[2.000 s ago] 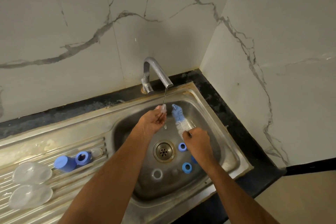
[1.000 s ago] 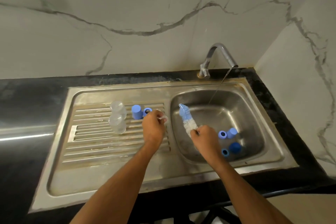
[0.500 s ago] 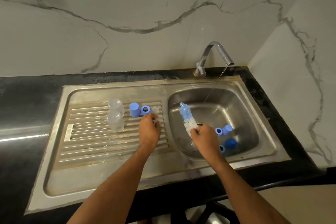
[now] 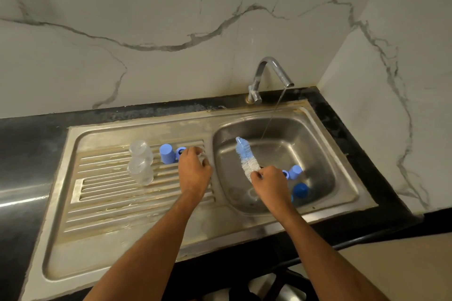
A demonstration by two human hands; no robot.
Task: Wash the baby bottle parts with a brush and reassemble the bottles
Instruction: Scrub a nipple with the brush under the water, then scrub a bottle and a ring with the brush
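My left hand (image 4: pixel 194 170) rests on the ribbed drainboard (image 4: pixel 117 193), its fingers around a small clear bottle part (image 4: pixel 203 157) beside a blue ring (image 4: pixel 180 151). A blue cap (image 4: pixel 166 153) and two clear bottles (image 4: pixel 141 162) stand left of it. My right hand (image 4: pixel 270 179) grips the handle of a blue and white bottle brush (image 4: pixel 245 157) over the sink basin (image 4: pixel 318 154). Blue caps and rings (image 4: pixel 297 179) lie in the basin to the right of that hand.
A chrome tap (image 4: pixel 269 73) runs a thin stream of water into the basin. Black countertop (image 4: pixel 31 144) surrounds the steel sink unit. Marble walls rise at the back and on the right.
My left hand carried the clear part from under the tap across to the drainboard and lowered it beside the blue ring. My right hand kept the brush over the basin.
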